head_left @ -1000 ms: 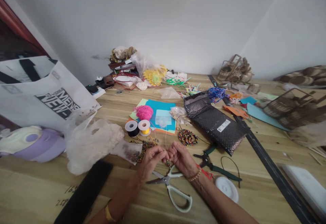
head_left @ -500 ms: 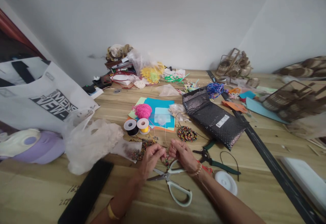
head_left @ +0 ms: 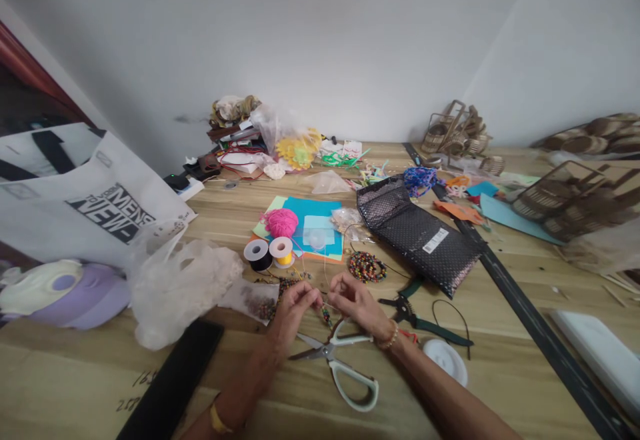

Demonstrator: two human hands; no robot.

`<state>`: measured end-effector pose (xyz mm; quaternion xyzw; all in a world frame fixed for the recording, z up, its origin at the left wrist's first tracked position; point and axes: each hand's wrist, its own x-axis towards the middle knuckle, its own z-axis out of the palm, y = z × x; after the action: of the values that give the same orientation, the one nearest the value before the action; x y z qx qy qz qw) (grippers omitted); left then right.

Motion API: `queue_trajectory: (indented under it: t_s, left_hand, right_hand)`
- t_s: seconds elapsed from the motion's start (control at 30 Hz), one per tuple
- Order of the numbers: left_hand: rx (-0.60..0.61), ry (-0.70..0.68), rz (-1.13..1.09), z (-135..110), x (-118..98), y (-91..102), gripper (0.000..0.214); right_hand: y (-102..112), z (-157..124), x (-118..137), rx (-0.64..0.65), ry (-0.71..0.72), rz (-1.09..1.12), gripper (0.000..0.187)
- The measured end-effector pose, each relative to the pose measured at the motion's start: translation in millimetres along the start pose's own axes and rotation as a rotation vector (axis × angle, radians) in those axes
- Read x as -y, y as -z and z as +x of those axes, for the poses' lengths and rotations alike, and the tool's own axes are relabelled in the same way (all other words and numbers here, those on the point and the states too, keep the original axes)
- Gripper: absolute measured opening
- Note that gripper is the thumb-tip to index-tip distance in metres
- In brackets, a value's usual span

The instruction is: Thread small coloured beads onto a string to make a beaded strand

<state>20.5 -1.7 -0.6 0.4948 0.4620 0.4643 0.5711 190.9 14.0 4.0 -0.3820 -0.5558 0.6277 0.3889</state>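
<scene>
My left hand (head_left: pixel 296 303) and my right hand (head_left: pixel 356 301) are close together over the table, each with thumb and forefinger pinched. Between them runs a thin pale cord (head_left: pixel 326 269), gripped at the fingertips. A short strand of coloured beads (head_left: pixel 327 316) dangles just below. Open-bladed scissors (head_left: pixel 327 352) with white handles lie under my wrists. Beside my left hand is a small plastic bag (head_left: pixel 253 299) with dark contents, next to loose beads partly hidden by the hand. A coiled bead string (head_left: pixel 367 267) rests beyond my right hand.
Black (head_left: pixel 257 253) and yellow (head_left: pixel 282 251) thread spools stand before pink yarn (head_left: pixel 281 223). Green-handled pliers (head_left: pixel 413 312), a white spool (head_left: pixel 445 362) and a black bubble mailer (head_left: pixel 420 233) lie right. On the left are a crumpled plastic bag (head_left: pixel 183 287) and a black slab (head_left: pixel 173 380).
My hands have shifted slightly, and the right fingers have opened out a little from a tighter curl. More of the bead strand shows below them. The view has tilted slightly.
</scene>
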Motion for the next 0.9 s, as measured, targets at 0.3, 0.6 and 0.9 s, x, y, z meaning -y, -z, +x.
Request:
queue_trajectory:
  t_s: [0.3, 0.6, 0.9]
  left_hand:
    - [-0.038, 0.002, -0.154, 4.2, 4.0, 5.0, 0.029]
    - [-0.002, 0.11, -0.414, 2.3, 1.3, -3.2, 0.031]
    - [-0.08, 0.073, -0.334, 3.9, -0.8, 2.1, 0.028]
  right_hand:
    - [10.6, 3.5, -1.7, 0.133, 0.137, -0.278, 0.041]
    - [-6.0, 0.3, -7.5, 0.069, 0.009, 0.29, 0.033]
    - [1.9, 4.9, -7.3, -0.04, -0.067, 0.59, 0.033]
